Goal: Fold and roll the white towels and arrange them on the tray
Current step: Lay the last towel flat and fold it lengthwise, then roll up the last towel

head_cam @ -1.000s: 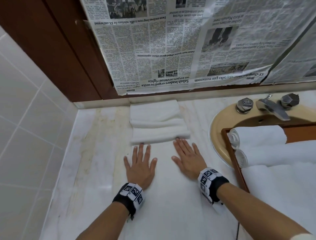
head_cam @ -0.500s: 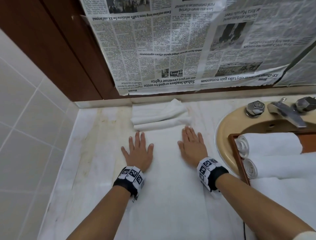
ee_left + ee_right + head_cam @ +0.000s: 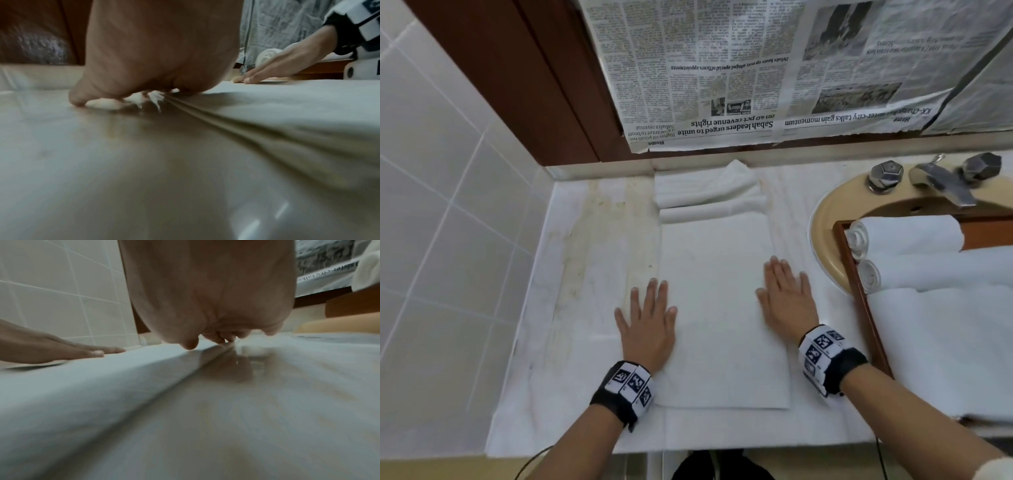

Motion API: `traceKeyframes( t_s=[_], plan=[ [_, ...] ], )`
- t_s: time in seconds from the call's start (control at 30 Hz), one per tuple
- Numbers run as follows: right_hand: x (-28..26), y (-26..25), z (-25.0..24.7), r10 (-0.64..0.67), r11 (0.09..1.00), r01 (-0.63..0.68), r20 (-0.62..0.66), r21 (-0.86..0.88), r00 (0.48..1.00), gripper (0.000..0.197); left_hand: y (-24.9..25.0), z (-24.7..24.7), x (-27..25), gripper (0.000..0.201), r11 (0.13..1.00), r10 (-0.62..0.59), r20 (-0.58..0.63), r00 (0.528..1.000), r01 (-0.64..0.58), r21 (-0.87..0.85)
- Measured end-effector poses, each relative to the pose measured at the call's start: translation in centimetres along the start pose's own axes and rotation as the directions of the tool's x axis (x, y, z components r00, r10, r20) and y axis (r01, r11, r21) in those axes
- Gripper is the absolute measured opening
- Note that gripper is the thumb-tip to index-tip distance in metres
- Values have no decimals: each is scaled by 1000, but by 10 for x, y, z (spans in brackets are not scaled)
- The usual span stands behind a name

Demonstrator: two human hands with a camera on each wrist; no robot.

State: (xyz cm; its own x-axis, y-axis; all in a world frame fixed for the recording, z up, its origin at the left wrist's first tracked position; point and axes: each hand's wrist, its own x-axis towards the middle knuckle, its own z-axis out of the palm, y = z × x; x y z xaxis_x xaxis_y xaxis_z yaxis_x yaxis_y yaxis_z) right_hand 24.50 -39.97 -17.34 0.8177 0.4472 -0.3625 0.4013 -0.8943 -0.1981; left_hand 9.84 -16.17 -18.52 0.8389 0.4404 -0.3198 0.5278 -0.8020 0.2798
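A long folded white towel (image 3: 719,308) lies flat on the marble counter, running away from me. Its far end (image 3: 709,195) is bunched in loose folds against the back wall. My left hand (image 3: 647,322) presses flat on the towel's left edge, fingers straight and spread. My right hand (image 3: 787,298) presses flat on its right edge. The left wrist view shows the left palm (image 3: 160,56) down on the towel's layered edge (image 3: 267,123). In the right wrist view the right palm (image 3: 216,296) lies on the cloth (image 3: 102,386). A wooden tray (image 3: 859,308) at right holds two rolled towels (image 3: 907,236).
The tray sits over a beige sink (image 3: 828,219) with a metal faucet (image 3: 941,181) and two knobs. More flat white towels (image 3: 945,349) lie on the tray's near part. Newspaper (image 3: 756,68) covers the back wall. A tiled wall (image 3: 431,171) bounds the left.
Both flat hands first pushed the bunched far end toward the back wall, then slid back toward me along the towel to its middle.
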Motion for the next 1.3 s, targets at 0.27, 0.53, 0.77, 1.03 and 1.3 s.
traceKeyframes(
  t_s=[0.27, 0.53, 0.77, 1.03, 1.3],
  plan=[
    [-79, -43, 58, -241, 971, 241, -44, 0, 970, 67, 3, 34, -66, 55, 986, 165, -39, 986, -164, 28],
    [-88, -5, 53, -63, 998, 62, -78, -6, 995, 67, -12, 40, -99, 60, 999, 9, -61, 998, -12, -43],
    [-124, -42, 81, -227, 974, 225, -72, -33, 971, 60, 6, 45, -105, 59, 996, 93, -59, 994, -92, 20],
    [-126, -4, 80, -238, 971, 239, -144, -13, 960, 60, -26, 42, -118, 65, 985, 170, -37, 985, -170, -6],
    [-176, -22, 83, -212, 961, 268, -431, 72, 877, 35, -60, 39, -126, 31, 863, 454, -232, 860, -489, -124]
  ],
)
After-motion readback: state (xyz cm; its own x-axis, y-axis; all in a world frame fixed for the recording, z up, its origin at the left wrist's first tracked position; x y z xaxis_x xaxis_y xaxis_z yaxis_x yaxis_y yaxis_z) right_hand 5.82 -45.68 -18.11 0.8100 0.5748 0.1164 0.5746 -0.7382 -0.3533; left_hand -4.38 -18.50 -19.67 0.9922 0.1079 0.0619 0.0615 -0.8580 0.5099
